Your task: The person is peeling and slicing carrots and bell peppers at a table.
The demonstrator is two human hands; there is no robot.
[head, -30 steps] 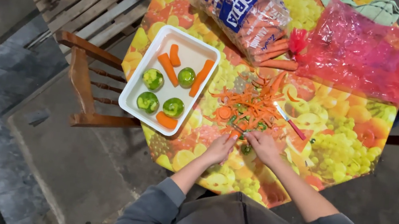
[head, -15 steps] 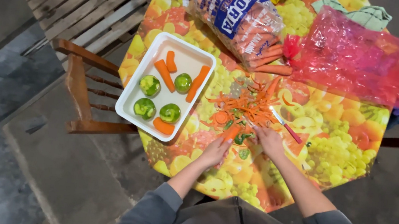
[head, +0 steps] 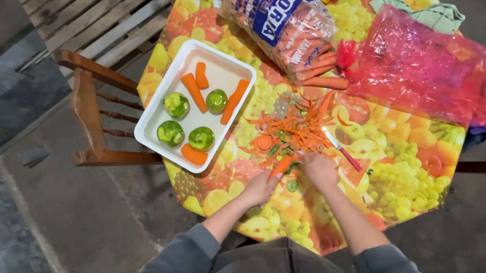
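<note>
Clear carrot bag [head: 280, 16] w/ blue-white label at desk's far edge, lying open; crumpled pink plastic bag [head: 430, 67] just to its right.

A glossy, fruit-printed plastic tablecloth [head: 413, 177] covers the table, smooth and faintly shiny. On it sits a white rectangular tray [head: 178, 65], smooth with a dull sheen, plastic or enamel, hard to tell. The clear printed carrot bag [head: 277, 16] is thin, crinkled film, catching light. Beside it, the pink translucent plastic bag [head: 430, 67] is wrinkled and glossy. A green checked cloth [head: 437, 15] looks soft and matt. The brown wooden chair [head: 86, 113] shows a worn, satin varnish. The grey sleeves [head: 183, 260] are matt knitted fabric. The grey floor [head: 51, 211] is rough, matt concrete.
</note>
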